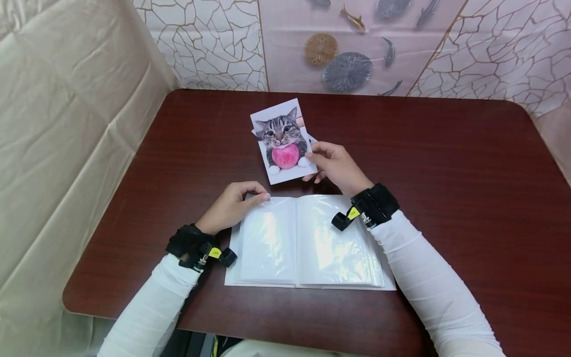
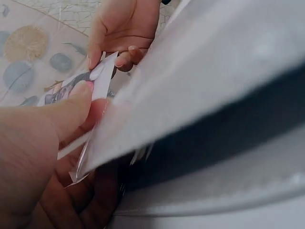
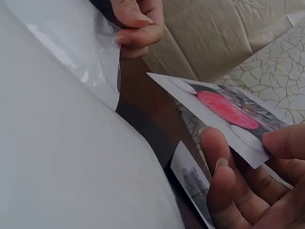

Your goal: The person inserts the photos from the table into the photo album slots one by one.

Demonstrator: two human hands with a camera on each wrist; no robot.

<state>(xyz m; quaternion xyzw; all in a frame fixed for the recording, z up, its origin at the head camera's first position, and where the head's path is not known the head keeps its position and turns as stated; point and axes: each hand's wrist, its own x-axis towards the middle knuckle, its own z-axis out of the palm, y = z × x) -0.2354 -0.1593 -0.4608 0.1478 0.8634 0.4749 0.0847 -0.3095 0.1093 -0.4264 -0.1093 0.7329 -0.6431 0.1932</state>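
Observation:
A photo album (image 1: pixel 269 243) lies spread flat, showing clear plastic pockets on white pages. My left hand (image 1: pixel 234 206) is at the upper left corner of its left page, pinching the edge of a plastic pocket (image 3: pixel 107 62) between thumb and fingers. Beyond the album's top edge, my right hand (image 1: pixel 341 168) pinches a photo (image 1: pixel 283 141) by its lower right corner. A tabby cat with a pink round thing is printed on it. Behind this picture, a second photo (image 3: pixel 188 176) shows in the right wrist view, partly covered.
The dark reddish-brown table (image 1: pixel 446 163) extends around the album on all sides. Pale creased cloth (image 1: pixel 80 124) hangs along the left, and a patterned covering (image 1: pixel 214 44) stands behind the far edge. Each wrist wears a black strap with a small camera.

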